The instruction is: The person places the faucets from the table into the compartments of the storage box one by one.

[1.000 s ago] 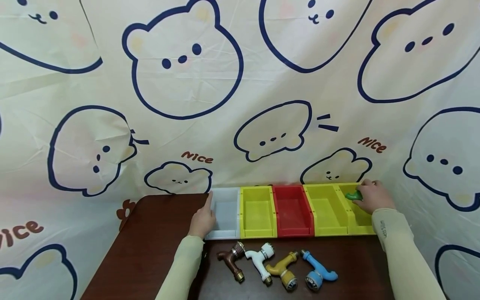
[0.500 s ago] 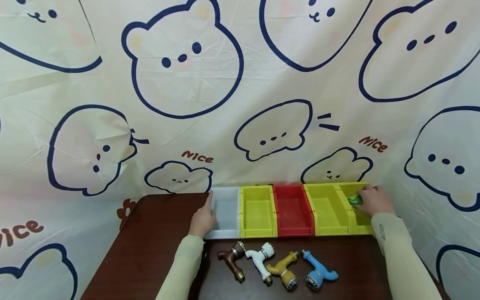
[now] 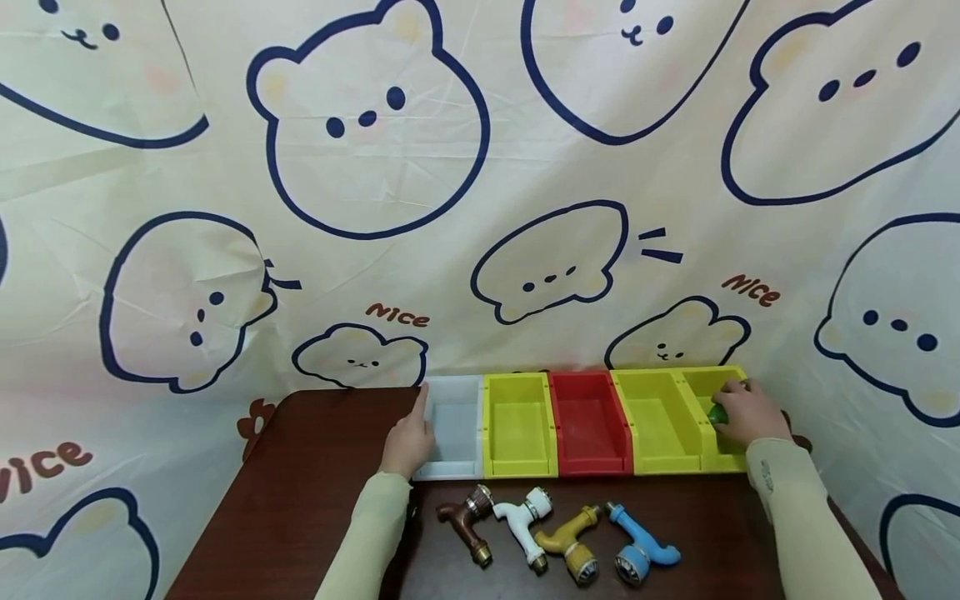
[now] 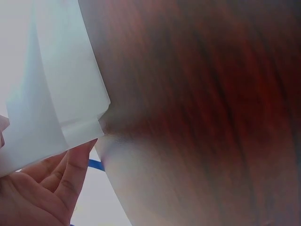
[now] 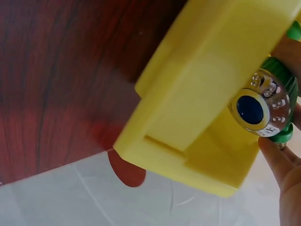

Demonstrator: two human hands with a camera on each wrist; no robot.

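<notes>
My left hand (image 3: 408, 442) is at the left side of the white bin (image 3: 456, 427). Its index finger lies along the rim; the left wrist view shows fingers (image 4: 70, 176) on one side of the bin wall and a fingertip at the other. My right hand (image 3: 752, 412) holds a green faucet (image 3: 718, 414) inside the rightmost yellow bin (image 3: 726, 454). In the right wrist view, the faucet's clear knob (image 5: 270, 101) with a dark blue centre faces the camera, above the bin floor. The palm hides part of the faucet.
Right of the white bin stand a yellow bin (image 3: 519, 425), a red bin (image 3: 591, 425) and another yellow bin (image 3: 663, 421). Before them on the dark wooden table (image 3: 300, 500) lie brown (image 3: 467, 523), white (image 3: 521, 525), golden (image 3: 570, 543) and blue (image 3: 641, 546) faucets. A cartoon-print cloth hangs behind.
My right hand has moved slightly right and lower into the rightmost yellow bin with the green faucet, which now shows less. My left hand stays at the white bin.
</notes>
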